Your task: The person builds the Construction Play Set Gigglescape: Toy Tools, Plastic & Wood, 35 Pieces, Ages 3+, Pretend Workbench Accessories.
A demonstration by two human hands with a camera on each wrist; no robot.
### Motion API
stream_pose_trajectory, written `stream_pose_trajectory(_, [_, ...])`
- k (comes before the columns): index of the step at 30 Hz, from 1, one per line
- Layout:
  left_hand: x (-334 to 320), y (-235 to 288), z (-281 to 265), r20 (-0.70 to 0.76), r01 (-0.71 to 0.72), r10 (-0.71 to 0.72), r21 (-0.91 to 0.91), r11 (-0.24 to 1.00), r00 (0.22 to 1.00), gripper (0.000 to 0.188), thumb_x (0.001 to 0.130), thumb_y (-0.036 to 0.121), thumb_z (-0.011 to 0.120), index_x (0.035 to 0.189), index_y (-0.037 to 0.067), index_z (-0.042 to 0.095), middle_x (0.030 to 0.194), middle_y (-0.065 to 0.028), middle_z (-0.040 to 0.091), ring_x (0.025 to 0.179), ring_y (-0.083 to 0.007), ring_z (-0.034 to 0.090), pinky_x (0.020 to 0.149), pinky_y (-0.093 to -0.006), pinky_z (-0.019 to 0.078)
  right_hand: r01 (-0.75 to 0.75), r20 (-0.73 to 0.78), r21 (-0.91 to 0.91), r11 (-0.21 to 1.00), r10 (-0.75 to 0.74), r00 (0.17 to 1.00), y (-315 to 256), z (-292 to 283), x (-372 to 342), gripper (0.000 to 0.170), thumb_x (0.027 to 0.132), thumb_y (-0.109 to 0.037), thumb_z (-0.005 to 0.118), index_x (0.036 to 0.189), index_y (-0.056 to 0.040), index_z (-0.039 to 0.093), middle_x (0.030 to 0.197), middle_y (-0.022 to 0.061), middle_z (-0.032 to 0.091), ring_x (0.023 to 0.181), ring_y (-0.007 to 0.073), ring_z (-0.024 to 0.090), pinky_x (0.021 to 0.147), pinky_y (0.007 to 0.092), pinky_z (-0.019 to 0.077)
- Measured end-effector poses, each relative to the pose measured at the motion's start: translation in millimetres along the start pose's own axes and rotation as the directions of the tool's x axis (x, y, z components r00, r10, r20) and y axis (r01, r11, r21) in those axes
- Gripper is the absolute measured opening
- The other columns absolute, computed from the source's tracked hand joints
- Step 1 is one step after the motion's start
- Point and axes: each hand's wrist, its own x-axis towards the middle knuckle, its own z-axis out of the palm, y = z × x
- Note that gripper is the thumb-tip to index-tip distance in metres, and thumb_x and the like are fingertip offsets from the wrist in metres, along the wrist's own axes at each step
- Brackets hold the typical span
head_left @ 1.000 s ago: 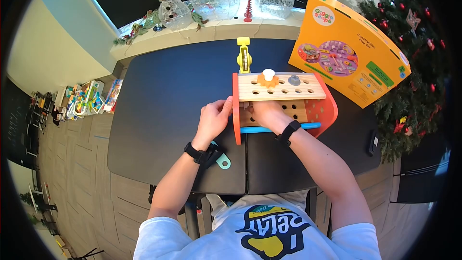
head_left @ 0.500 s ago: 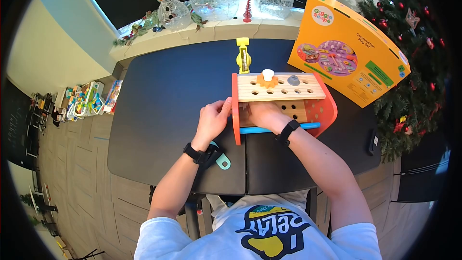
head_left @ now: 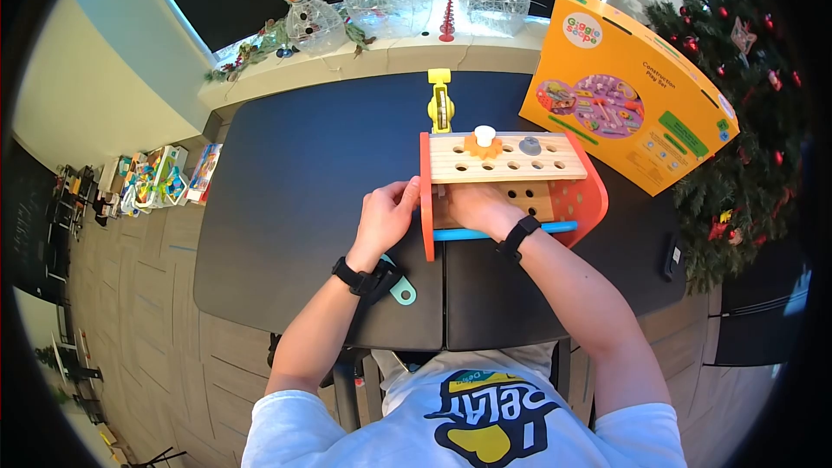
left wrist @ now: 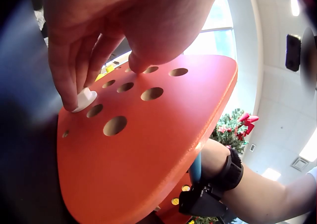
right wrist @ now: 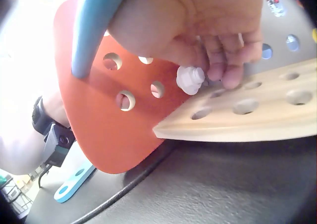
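A toy workbench (head_left: 507, 158) with red side panels and wooden peg boards stands on the table. My left hand (head_left: 384, 215) is outside its left red panel (left wrist: 133, 149). In the left wrist view, its fingertips hold a white bolt head (left wrist: 87, 99) against that panel, the thumb touching the red face beside the holes. My right hand (head_left: 481, 206) reaches inside, under the top board and over the blue bar (head_left: 555, 227). The right wrist view shows its thumb and fingers at a white nut (right wrist: 190, 79) on the panel's inner face; part of the grip is hidden.
On the top board sit an orange gear (head_left: 482, 149) with a white bolt and a grey piece (head_left: 529, 146). A yellow tool (head_left: 440, 104) projects behind. A teal strip (head_left: 403, 291) lies near my left wrist. An orange box (head_left: 624, 87) stands at the back right.
Both hands stay in nearly the same places; only slight finger movement of the right hand inside the workbench shows.
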Motion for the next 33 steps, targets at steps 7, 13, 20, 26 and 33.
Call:
stream_pose_trajectory(7, [0,-2,1,-0.007,-0.015,0.015,0.004,1.000,1.000,0.053,0.105,0.046,0.056,0.104,-0.004,0.074,0.079,-0.0130,0.074,0.073,-0.0204,0.070,0.071,-0.0345,0.0535,-0.037,0.040,0.004,0.999,0.036,0.999,-13,-16,-10,0.030,0.094,-0.008,0.055,0.122,-0.0023,0.063,0.128,0.0229,0.065,0.119,0.0405,0.062,0.100,0.0474,0.0509])
stream_pose_trajectory(13, [-1,0,1,-0.010,-0.017,0.017,-0.011,1.000,1.000,0.053,0.105,0.046,0.056,0.104,-0.004,0.075,0.082,-0.0145,0.075,0.074,-0.0203,0.071,0.071,-0.0345,0.0535,-0.012,-0.002,0.011,1.000,0.012,1.000,-6,-9,-5,0.027,0.096,-0.011,0.054,0.120,-0.0041,0.064,0.126,0.0219,0.065,0.118,0.0396,0.062,0.100,0.0478,0.0506])
stream_pose_trajectory(20, [0,-2,2,-0.014,-0.011,0.011,-0.002,1.000,1.000,0.054,0.106,0.046,0.055,0.102,-0.004,0.074,0.076,-0.0120,0.072,0.071,-0.0194,0.069,0.069,-0.0338,0.0531,-0.058,0.037,-0.027,0.998,0.059,0.998,-15,-16,-5,0.036,0.093,-0.016,0.057,0.124,-0.0009,0.064,0.126,0.0237,0.067,0.113,0.0413,0.065,0.096,0.0481,0.0533])
stream_pose_trajectory(26, [1,-5,2,-0.009,0.003,-0.003,0.007,1.000,1.000,0.054,0.106,0.046,0.055,0.101,-0.004,0.075,0.076,-0.0116,0.073,0.071,-0.0199,0.069,0.070,-0.0338,0.0533,-0.081,0.030,-0.047,0.996,0.083,0.996,-11,-12,-6,0.033,0.093,-0.017,0.061,0.123,-0.0029,0.065,0.124,0.0211,0.068,0.112,0.0401,0.065,0.094,0.0479,0.0541])
stream_pose_trajectory(33, [3,-6,3,-0.018,0.012,-0.012,0.010,1.000,1.000,0.055,0.106,0.047,0.054,0.105,-0.003,0.075,0.078,-0.0134,0.074,0.076,-0.0219,0.073,0.072,-0.0342,0.0545,-0.053,-0.049,-0.035,0.998,0.052,0.997,-10,-11,-6,0.030,0.093,-0.018,0.062,0.122,-0.0073,0.067,0.125,0.0192,0.067,0.115,0.0385,0.065,0.096,0.0473,0.0532])
